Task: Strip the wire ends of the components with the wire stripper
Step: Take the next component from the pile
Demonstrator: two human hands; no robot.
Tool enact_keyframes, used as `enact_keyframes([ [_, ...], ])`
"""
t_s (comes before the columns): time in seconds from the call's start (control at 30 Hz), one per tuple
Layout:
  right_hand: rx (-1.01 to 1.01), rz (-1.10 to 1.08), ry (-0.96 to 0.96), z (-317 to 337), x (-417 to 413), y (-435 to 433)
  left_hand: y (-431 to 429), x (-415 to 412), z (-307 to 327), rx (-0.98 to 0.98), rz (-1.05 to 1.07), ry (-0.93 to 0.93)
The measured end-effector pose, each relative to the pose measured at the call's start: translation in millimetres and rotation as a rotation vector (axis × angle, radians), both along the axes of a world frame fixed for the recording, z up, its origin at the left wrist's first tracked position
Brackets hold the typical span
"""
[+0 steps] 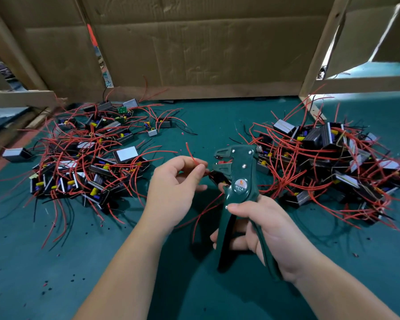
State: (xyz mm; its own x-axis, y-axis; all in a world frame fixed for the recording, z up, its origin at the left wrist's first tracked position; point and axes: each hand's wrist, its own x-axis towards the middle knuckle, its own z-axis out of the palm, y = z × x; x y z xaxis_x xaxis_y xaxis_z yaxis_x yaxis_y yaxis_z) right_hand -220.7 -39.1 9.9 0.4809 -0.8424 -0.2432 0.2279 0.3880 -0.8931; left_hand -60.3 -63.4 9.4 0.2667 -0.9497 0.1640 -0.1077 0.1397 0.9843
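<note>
Both hands met above the green mat [194, 285]: the left hand [176, 183] pinched a red wire [191, 153] between thumb and forefinger, just beside the jaws of the wire stripper [238, 179], while the right hand [259, 229] curled round the handles, holding the tool upright. Its round badge read "W01A" (smaller print beneath was illegible). A dark component [218, 177] sat half hidden behind fingers and tool. One pile of components [90, 158] lay left, another pile [333, 158] right, before cardboard [194, 42]
</note>
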Motion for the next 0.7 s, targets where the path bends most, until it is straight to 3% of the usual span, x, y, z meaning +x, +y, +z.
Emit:
enact_keyframes([
  [0.17, -0.028, 0.047, -0.009, 1, -5, -1, -3, 6, -2, -0.028, 0.181, -0.059],
  [0.3, -0.032, 0.099, -0.064, 2, -1, 0, -3, 8, 1, 0.094, 0.07, 0.155],
  [0.43, -0.047, 0.128, -0.067, 2, -2, -1, -1, 5, 7, 0.119, 0.084, 0.162],
  [0.5, -0.132, 0.029, -0.126, 5, -3, -4, 0, 9, 6, 0.037, 0.193, -0.034],
  [0.6, -0.272, -0.247, -0.266, 13, -11, -12, 2, 21, 4, -0.096, 0.336, -0.605],
  [0.7, -0.263, -0.309, -0.29, 15, -20, -17, 2, 25, 0, 0.046, 0.436, -0.867],
])
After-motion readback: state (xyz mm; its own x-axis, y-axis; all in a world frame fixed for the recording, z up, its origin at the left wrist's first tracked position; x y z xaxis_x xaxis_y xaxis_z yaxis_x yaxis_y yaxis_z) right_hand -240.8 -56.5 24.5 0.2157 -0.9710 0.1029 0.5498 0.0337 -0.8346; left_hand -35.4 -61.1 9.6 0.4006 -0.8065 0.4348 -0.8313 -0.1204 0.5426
